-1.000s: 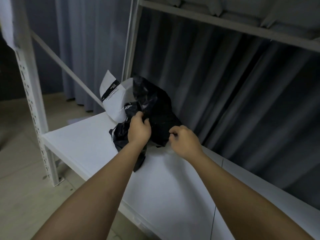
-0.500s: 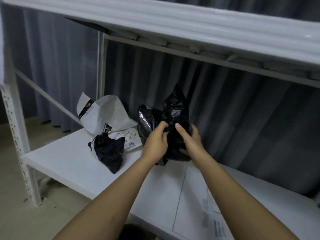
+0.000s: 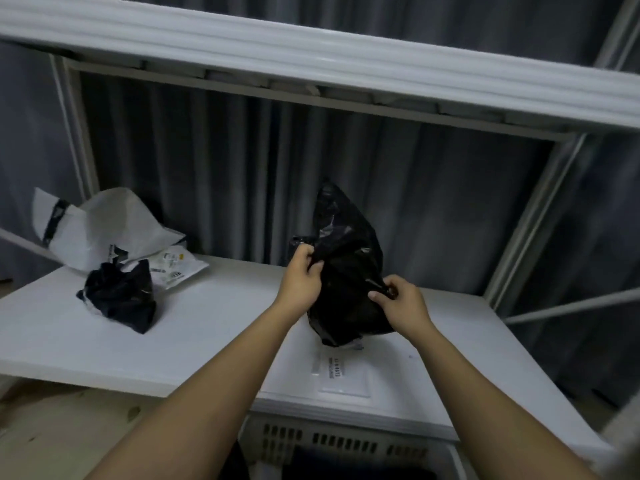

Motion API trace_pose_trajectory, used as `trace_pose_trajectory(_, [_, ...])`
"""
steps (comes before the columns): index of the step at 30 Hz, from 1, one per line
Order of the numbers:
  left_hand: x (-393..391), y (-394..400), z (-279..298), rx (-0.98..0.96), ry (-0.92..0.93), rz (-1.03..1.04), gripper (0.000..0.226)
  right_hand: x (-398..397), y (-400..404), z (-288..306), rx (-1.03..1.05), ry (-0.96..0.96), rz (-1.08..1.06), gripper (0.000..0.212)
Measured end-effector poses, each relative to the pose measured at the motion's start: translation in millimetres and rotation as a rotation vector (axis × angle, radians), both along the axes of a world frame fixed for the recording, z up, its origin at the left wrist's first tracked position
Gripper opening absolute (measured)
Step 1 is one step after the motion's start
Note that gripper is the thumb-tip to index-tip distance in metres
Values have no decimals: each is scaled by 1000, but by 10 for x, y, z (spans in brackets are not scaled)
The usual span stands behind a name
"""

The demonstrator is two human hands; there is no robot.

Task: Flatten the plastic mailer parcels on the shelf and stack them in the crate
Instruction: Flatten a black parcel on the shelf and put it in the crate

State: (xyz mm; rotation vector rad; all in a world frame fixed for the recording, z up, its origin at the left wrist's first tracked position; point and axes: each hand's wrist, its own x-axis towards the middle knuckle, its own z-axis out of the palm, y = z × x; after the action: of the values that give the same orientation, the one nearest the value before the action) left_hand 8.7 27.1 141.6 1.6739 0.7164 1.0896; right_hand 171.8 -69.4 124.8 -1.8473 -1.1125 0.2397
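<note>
Since half a second ago the black mailer (image 3: 346, 271) has been carried right along the shelf (image 3: 214, 327), away from the pile at nine o'clock, and the hands have spread apart on it; the crate (image 3: 346, 441) has come into sight at six o'clock.

Head view: the left hand (image 3: 300, 285) pinches a fold on the mailer's left edge, fingers curled round the plastic. The right hand (image 3: 398, 303) pinches its right side, lower down, thumb and fingers closed on a crease. The mailer stands puffed and upright at the centre, its bottom touching the shelf just above a flat white parcel with a label (image 3: 343, 375). At nine o'clock lie a crumpled black mailer (image 3: 121, 299) and a white mailer (image 3: 107, 226), touching each other.

To do this step well, I judge the hands should pull the two edges apart to take out the folds, lay the bag on the shelf, then press from the closed end so trapped air escapes.

The crate is cut off at the bottom edge; only its slotted wall and a dark inside show, so what lies in it cannot be told. The label print is too blurred to read.
</note>
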Motion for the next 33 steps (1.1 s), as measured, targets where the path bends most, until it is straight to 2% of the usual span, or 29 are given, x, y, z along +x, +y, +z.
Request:
trace_pose_trajectory(2, [91, -107, -22, -26, 25, -20, 1, 117, -184, -1, 25, -72, -32, 11])
trace_pose_trajectory(6, [205, -234, -65, -31, 101, 2, 15, 323, -440, 10, 42, -335, -86, 14])
trace_pose_trajectory(11, [376, -298, -134, 3, 170, 27, 53, 560, -645, -39, 37, -798, -166, 22])
trace_pose_trajectory(14, [472, -352, -200, 50, 249, 24, 63, 708, -739, -126, 48, -916, -233, 28])
trace_pose_trajectory(17, [578, -445, -301, 91, 340, -14, 61, 914, -833, -434, -61, -933, -185, 33])
trace_pose_trajectory(20, [692, -508, -457, 87, 484, -65, 63, 1037, -946, -841, -491, -874, -10, 27])
trace_pose_trajectory(23, [788, -548, -623, 94, 655, -126, 68, 1072, -1057, -1181, -680, -716, 87, 27])
trace_pose_trajectory(27, [940, -548, -792, 204, 872, -157, 65, 1064, -1116, -1270, -456, -600, 26, 21])
trace_pose_trajectory(30, [1093, -526, -839, 240, 914, -152, 56, 1107, -1086, -1137, -245, -580, -68, 14])
trace_pose_trajectory(32, [1191, -516, -853, 251, 922, -145, 55, 1160, -1036, -1047, -168, -565, -136, 19])
trace_pose_trajectory(33, [1227, -514, -860, 253, 931, -141, 55, 1178, -1012, -1024, -209, -552, -144, 28])
